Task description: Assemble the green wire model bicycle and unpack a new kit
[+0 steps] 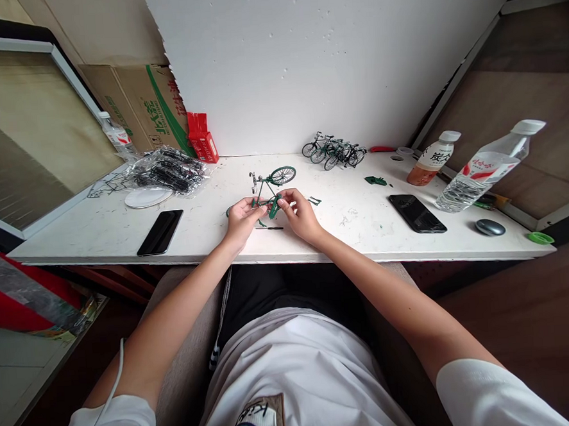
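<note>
The toy bicycle (275,205) is held between both hands over the bench (358,234). Left hand (242,217): grip clamped on it, presumably for support. Right hand (300,215): grip pinched on its green section, apparently for fine control. A green strip (269,228) lies nearby.

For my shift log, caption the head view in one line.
Left hand and right hand hold a small green spoke-wheeled model bicycle over a white tabletop.
</note>
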### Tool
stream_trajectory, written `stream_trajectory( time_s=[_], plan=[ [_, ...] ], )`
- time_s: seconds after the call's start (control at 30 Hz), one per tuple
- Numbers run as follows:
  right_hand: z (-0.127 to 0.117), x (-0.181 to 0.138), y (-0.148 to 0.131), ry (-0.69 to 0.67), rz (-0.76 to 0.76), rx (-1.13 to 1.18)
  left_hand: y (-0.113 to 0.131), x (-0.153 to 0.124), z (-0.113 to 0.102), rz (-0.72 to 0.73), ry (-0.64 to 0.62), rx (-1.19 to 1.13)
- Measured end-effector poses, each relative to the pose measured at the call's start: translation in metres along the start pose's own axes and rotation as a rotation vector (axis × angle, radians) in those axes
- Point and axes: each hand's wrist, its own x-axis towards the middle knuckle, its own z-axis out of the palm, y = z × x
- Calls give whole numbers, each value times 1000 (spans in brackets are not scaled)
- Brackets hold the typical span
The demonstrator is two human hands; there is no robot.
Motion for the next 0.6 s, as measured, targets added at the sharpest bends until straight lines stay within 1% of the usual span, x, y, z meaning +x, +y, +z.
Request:
stream_trajectory(
  time_s=[0.4,0.6],
  plan=[
    [1,-1,6,-51,-43,15,1,-1,-1,-37,1,-42],
    [3,-3,6,-127,-42,71,2,-1,-1,-38,7,-78]
  ],
)
